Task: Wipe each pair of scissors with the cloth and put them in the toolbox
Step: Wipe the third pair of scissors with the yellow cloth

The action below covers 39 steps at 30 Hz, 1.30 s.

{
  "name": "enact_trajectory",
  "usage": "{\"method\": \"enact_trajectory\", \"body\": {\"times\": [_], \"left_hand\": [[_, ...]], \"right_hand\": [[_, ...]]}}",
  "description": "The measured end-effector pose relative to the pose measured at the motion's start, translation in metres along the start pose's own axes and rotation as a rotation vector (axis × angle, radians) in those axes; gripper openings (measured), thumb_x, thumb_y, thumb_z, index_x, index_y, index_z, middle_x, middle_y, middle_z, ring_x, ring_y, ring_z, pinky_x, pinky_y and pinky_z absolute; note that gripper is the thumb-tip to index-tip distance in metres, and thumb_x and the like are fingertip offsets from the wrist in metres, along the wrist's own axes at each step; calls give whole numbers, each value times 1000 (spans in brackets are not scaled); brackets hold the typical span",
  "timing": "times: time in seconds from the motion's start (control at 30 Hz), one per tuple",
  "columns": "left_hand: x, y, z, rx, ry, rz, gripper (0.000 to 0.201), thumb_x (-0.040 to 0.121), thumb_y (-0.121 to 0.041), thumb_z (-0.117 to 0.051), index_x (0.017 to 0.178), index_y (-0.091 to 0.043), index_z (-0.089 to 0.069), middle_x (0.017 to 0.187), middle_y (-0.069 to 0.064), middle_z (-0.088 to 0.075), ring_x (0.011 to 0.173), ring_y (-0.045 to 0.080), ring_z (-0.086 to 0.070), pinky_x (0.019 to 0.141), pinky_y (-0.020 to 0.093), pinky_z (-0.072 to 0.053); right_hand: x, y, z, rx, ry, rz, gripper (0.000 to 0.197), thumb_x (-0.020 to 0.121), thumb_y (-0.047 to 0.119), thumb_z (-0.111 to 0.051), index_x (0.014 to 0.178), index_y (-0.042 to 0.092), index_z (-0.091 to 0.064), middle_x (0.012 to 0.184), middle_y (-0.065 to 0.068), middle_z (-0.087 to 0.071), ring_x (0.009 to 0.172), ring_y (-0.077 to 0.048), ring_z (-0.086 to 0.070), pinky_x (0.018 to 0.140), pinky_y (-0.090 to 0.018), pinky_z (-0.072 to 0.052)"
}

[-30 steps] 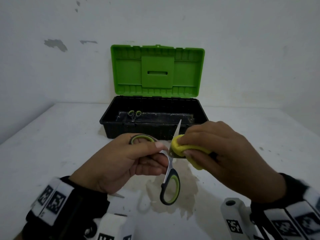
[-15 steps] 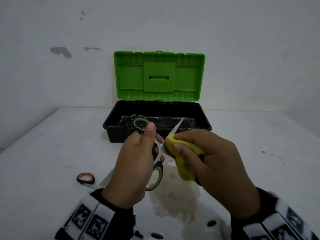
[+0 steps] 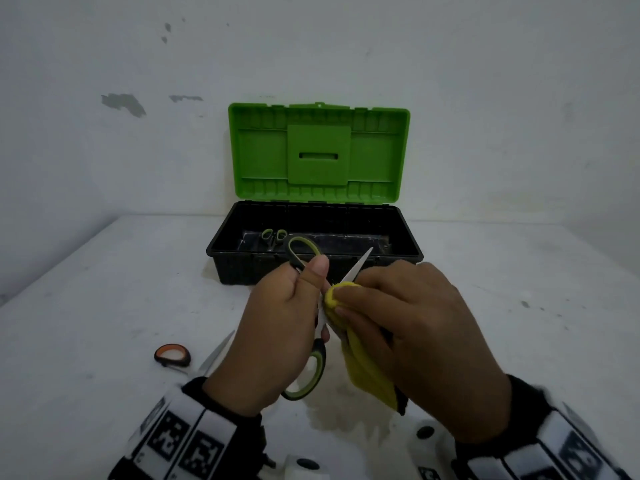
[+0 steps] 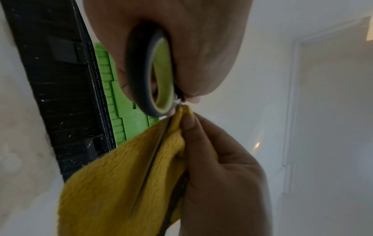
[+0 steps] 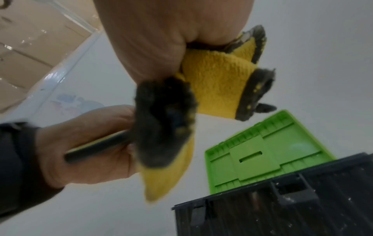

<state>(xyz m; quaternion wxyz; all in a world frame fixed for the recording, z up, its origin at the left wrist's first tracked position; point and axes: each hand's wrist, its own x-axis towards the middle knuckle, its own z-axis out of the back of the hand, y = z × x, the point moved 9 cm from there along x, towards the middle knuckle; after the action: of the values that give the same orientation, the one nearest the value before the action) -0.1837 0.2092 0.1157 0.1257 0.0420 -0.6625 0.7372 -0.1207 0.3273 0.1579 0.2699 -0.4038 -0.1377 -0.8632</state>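
Observation:
My left hand (image 3: 287,327) grips a pair of green-and-grey scissors (image 3: 308,372) spread open in front of the toolbox, one handle loop (image 4: 155,76) in the fist. My right hand (image 3: 412,337) pinches a yellow cloth (image 3: 367,368) folded round one blade (image 3: 356,268), whose tip sticks out above the cloth. In the left wrist view the blade runs down between the cloth (image 4: 121,183) folds. The black toolbox (image 3: 242,268) stands open with its green lid (image 3: 318,150) up. A small green-handled pair of scissors (image 3: 273,237) lies inside it.
An orange-handled pair of scissors (image 3: 173,355) lies on the white table at my left, its blade partly hidden behind my left wrist. A damp stain (image 3: 343,417) marks the table under my hands. A white wall stands right behind the toolbox.
My left hand has turned the scissors more upright, the upper loop rising in front of the toolbox. My right hand with the cloth has slid along the blade toward the pivot.

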Motion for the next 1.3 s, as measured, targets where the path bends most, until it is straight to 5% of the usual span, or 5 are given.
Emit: {"method": "enact_trajectory", "body": {"times": [0.27,0.37,0.6,0.97,1.3], "left_hand": [[0,8,-5,-7,66,52,57,94,-46,-44,83,9,-53,63,19,-48,51,21,-49,43,18,-43],[1,9,-7,-3,74,49,50,96,-45,-44,74,-1,-58,53,10,-50,49,19,-51,43,21,-43],[1,10,-7,24,93,36,51,91,-48,-44,68,-4,-54,57,15,-48,48,20,-49,43,18,-43],[0,7,-7,31,132,13,45,90,-49,-42,60,-20,-59,44,0,-51,43,13,-51,46,22,-45],[-2,16,-8,79,130,65,46,89,-53,-41,66,-20,-62,47,1,-53,47,20,-52,45,22,-45]], "right_hand": [[-3,-8,-4,90,15,-69,29,93,37,-55,101,19,-76,92,1,-71,82,-10,-57,71,-29,-47],[-4,-25,-1,128,-8,-166,24,91,36,-58,98,22,-77,92,7,-71,85,-5,-57,76,-29,-48],[-11,-14,-3,99,-17,-118,27,93,35,-56,98,19,-77,90,2,-71,82,-11,-58,71,-33,-49],[-14,-18,1,91,-46,-144,23,93,32,-59,100,19,-77,92,3,-70,84,-11,-58,73,-35,-48],[-13,-72,13,50,-132,-331,15,92,25,-64,97,19,-77,88,6,-71,83,-10,-62,76,-38,-51]]}}
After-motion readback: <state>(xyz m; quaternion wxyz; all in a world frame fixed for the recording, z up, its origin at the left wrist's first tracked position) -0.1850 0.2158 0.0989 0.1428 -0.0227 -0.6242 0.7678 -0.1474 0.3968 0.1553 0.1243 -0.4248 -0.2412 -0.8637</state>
